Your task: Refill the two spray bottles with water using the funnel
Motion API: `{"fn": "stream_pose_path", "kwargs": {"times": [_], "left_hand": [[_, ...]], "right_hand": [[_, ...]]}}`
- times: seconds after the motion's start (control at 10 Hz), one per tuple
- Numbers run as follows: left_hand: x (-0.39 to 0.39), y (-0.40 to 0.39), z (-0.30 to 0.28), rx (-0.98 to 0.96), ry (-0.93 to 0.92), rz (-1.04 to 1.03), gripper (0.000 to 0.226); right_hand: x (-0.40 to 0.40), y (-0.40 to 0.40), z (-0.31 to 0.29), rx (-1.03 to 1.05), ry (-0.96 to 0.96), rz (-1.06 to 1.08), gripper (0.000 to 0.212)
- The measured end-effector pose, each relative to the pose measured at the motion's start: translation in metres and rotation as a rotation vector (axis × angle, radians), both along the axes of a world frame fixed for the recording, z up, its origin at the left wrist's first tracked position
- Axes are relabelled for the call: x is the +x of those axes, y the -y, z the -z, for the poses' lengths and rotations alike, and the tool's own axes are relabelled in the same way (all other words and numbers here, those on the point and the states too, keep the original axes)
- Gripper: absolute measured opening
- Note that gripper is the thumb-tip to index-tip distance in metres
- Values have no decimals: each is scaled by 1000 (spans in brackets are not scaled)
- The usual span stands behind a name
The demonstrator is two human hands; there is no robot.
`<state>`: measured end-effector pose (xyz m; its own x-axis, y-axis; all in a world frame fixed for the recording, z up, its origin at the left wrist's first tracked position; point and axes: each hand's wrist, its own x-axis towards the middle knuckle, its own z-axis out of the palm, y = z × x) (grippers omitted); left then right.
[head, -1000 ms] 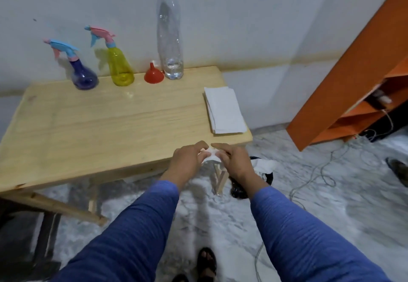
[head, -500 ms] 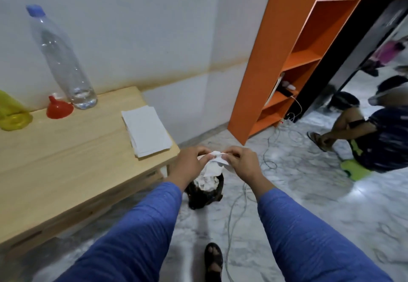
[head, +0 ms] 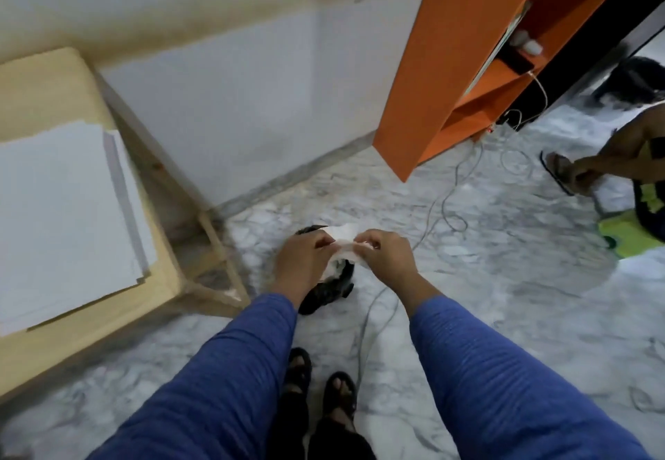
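My left hand (head: 302,261) and my right hand (head: 387,256) both pinch a crumpled white tissue (head: 343,243) between them, low over the floor. Right beneath it stands a small black bin bag (head: 329,288) with more white paper in its mouth. The spray bottles, the funnel and the water bottle are out of view. Only the right end of the wooden table (head: 54,78) shows at the left.
A stack of white paper sheets (head: 61,215) lies on the table's corner. An orange shelf unit (head: 467,63) stands at the right. Cables (head: 449,200) trail over the marble floor. A crouching person (head: 619,161) is at the far right. My sandalled feet (head: 316,384) are below.
My view has swung right and down, away from the bottles and funnel. Both hands have lowered with the tissue towards the black bag on the floor.
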<state>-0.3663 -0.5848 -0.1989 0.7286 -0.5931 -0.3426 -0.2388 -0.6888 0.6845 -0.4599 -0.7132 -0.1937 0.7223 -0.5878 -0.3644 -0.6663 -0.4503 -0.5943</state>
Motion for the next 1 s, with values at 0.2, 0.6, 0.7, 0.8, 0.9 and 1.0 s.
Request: {"fn": "stream_pose_path", "kwargs": {"times": [0.2, 0.6, 0.7, 0.8, 0.9, 1.0], "left_hand": [[45, 34, 129, 66, -15, 9, 21], [77, 57, 227, 442, -88, 197, 50], [68, 53, 192, 530, -68, 268, 46], [49, 39, 144, 564, -76, 280, 42], [28, 18, 84, 487, -140, 233, 37], [-18, -32, 33, 448, -232, 132, 34]], "right_hand": [[52, 33, 132, 32, -114, 9, 20], [82, 61, 233, 54, -314, -182, 44], [79, 57, 206, 58, -405, -298, 41], [67, 46, 164, 56, -470, -396, 40], [48, 25, 110, 67, -449, -424, 37], [3, -14, 54, 114, -486, -421, 33]]}}
